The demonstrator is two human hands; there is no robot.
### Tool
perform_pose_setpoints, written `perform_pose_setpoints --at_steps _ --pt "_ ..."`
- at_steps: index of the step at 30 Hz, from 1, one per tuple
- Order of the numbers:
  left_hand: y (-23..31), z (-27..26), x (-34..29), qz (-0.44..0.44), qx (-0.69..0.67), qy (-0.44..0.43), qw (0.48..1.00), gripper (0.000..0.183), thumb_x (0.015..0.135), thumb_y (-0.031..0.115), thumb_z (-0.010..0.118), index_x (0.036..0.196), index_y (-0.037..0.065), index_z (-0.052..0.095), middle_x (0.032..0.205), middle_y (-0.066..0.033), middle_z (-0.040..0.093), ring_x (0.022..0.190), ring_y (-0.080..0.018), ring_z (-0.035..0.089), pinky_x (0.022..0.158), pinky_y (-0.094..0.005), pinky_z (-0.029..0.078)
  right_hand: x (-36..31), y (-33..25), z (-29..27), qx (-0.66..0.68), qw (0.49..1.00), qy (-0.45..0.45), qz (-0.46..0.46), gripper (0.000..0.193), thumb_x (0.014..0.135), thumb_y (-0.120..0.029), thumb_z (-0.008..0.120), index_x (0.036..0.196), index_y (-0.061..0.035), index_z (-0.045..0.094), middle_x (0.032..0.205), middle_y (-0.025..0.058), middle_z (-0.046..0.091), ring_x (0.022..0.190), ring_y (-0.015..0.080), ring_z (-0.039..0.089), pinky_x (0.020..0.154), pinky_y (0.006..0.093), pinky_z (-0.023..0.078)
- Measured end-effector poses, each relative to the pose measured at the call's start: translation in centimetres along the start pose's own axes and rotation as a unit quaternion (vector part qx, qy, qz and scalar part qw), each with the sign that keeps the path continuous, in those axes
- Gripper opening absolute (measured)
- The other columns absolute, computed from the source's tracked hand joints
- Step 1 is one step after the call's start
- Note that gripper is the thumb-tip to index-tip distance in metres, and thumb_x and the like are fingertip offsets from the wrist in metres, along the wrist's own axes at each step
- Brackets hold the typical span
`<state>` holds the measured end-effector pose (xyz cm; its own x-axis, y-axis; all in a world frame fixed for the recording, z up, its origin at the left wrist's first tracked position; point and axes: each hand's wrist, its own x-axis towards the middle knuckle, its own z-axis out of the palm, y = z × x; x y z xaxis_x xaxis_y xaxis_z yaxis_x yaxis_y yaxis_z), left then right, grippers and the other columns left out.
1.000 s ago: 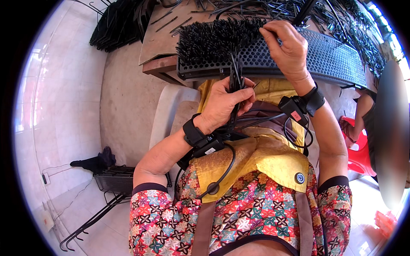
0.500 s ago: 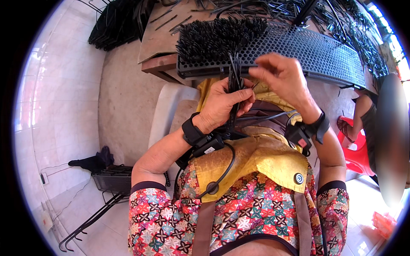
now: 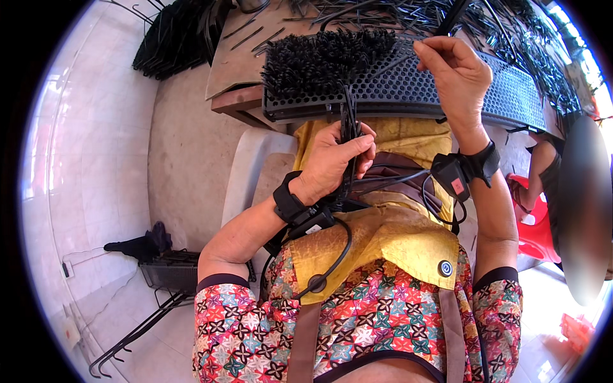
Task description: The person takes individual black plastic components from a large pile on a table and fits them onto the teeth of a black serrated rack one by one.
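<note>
My left hand is closed round a bundle of thin black strips that stands roughly upright over my lap. Farther out and to the right, my right hand pinches one slim black strip by its end. That strip slants down to the left over a black perforated rack. Densely packed black strips stand upright in the holes of the rack's left part. The holes farther right show bare, in part behind my right hand. What exactly the strips are, I cannot make out.
Behind the rack, loose black strips lie heaped on a table. A white plastic chair arm is at my left. Lower left stands a black mesh basket with a hooked frame. On the right, another person sits on a red stool.
My right hand has moved away from the bundle, up and to the right over the rack, with a strip in its fingers. My left hand has stayed nearly in place with the bundle.
</note>
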<state>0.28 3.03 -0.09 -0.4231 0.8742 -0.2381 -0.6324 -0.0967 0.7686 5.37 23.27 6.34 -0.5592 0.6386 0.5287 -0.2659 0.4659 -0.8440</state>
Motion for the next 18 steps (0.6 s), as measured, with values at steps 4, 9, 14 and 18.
perform_pose_setpoints --at_steps 4,9,14,18 --pt "0.0 0.1 0.0 -0.007 0.01 -0.001 1.0 0.015 0.088 0.01 0.06 0.099 0.001 0.055 0.076 -0.0081 0.058 0.055 -0.0139 0.052 0.047 -0.0251 0.041 -0.1 0.8 1.4 -0.023 0.999 -0.018 -0.036 0.006 0.078 -0.005 0.07 0.082 -0.0016 0.066 0.066 -0.0006 0.063 0.058 0.0027 0.055 0.052 0.0178 0.044" --pt "0.2 0.1 0.0 -0.015 0.008 -0.003 1.0 0.014 0.087 0.009 0.06 0.098 0.001 0.055 0.076 -0.0078 0.057 0.055 -0.0136 0.052 0.046 -0.0247 0.041 0.8 0.8 2.4 -0.123 0.971 -0.043 -0.199 0.008 0.074 -0.003 0.069 0.08 -0.0017 0.063 0.07 0.0083 0.062 0.058 0.0176 0.061 0.054 0.0256 0.047" --pt "0.4 0.2 0.1 -0.032 0.001 -0.003 0.999 0.013 0.087 0.009 0.06 0.096 0.002 0.055 0.074 -0.0075 0.056 0.054 -0.013 0.05 0.045 -0.0244 0.039 1.1 -0.1 2.7 -0.145 0.957 -0.065 -0.241 0.007 0.074 -0.002 0.068 0.078 -0.0019 0.062 0.069 0.0084 0.061 0.057 0.0215 0.059 0.052 0.0281 0.046" --pt "0.4 0.1 0.1 -0.047 -0.014 -0.011 0.999 0.012 0.087 0.008 0.06 0.096 0.002 0.055 0.072 -0.007 0.054 0.053 -0.0124 0.048 0.045 -0.0242 0.038 0.8 -0.7 2.5 -0.157 0.954 -0.096 -0.235 0.008 0.074 -0.002 0.068 0.077 -0.0018 0.062 0.07 0.0088 0.061 0.057 0.022 0.059 0.052 0.0285 0.046"
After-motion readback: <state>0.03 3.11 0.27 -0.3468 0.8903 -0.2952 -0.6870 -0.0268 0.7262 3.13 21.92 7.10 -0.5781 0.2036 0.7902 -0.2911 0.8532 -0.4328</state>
